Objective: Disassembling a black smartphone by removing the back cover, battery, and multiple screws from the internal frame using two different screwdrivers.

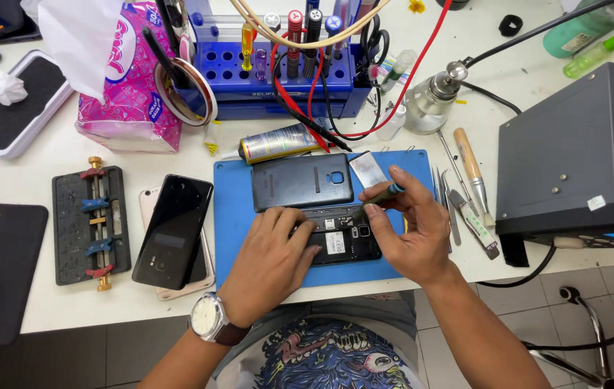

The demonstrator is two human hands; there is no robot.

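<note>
So the person has an opened phone lying on the blue mat near the front edge of the desk, back side up with its insides showing. The left hand lies flat over the phone's left end, fingers spread and pressing down, not pinching anything. The right hand pinches a small screwdriver between thumb and fingertips, tip angled down toward the phone's top edge, near the camera area. Whether the tip is actually seated in a screw is too small to tell.

To do this bit well, I'd say keep the driver straight over the screw and the pressure light, with the left hand keeping the phone from sliding on the mat. The phone sits right under both hands, between them really.

The removed back cover lies just behind the phone on the mat, next to a small silvery plate. Another dark phone rests off the mat's left edge, tweezers off its right.
</note>
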